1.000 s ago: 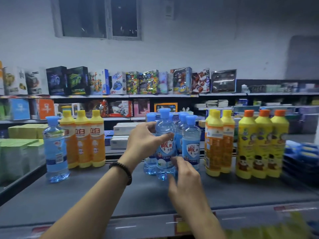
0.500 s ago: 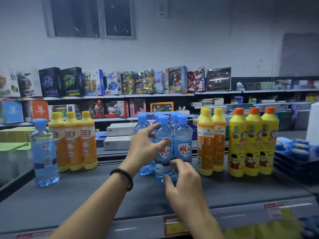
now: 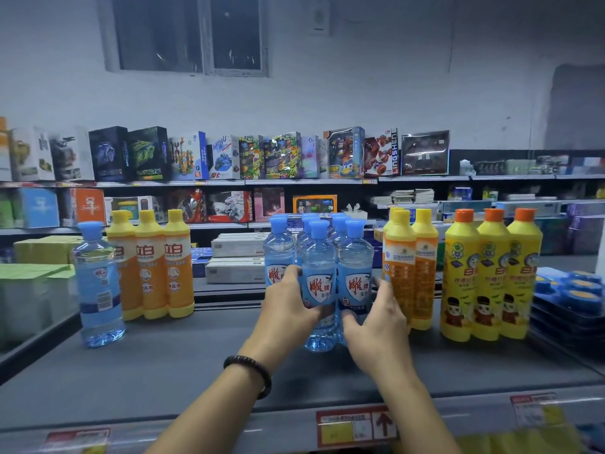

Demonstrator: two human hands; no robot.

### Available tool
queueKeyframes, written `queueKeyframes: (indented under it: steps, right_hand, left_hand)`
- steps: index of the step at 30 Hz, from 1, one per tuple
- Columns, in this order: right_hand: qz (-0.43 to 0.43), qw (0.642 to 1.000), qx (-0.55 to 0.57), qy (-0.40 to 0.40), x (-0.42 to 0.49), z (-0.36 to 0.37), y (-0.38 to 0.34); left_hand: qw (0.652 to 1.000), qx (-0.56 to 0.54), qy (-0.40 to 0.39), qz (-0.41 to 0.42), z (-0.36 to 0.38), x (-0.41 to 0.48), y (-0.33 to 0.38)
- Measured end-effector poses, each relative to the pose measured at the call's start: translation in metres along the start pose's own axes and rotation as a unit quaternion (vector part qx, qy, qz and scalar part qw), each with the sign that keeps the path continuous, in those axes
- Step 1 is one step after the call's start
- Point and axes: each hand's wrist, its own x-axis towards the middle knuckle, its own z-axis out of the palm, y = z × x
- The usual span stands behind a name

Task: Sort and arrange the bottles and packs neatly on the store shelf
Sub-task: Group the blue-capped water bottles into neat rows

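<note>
Head view: your hands hid lower labels of clear plastic bottles (image 3: pixel 327 253); rear ones mostly blocked. Smooth cylinders, blue caps, upright at mid-shelf (image 3: pixel 163 365), long axes vertical, labels facing you. Your left hand (image 3: pixel 288 309) wrapped front bottle (image 3: pixel 319 257); right hand (image 3: pixel 376 319) curled round right-hand bottle (image 3: pixel 355 257).

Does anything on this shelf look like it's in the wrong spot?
Yes. One blue bottle stands alone at the far left beside the orange bottles, away from the group of blue bottles in the middle. Its barcode side faces out, while theirs show the front labels.
</note>
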Motion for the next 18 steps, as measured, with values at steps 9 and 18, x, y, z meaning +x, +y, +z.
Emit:
queueKeyframes:
  steps: [9, 18]
  right_hand:
    - [-0.025, 0.997, -0.042, 0.061, -0.014, 0.011, -0.007]
    - [-0.149, 0.988, -0.021, -0.047, -0.038, 0.073, -0.073]
  left_hand:
    - [0.998, 0.065, -0.01, 0.009, -0.018, -0.015, -0.003]
    - [0.959, 0.266, 0.047, -0.086, -0.14, -0.065, -0.085]
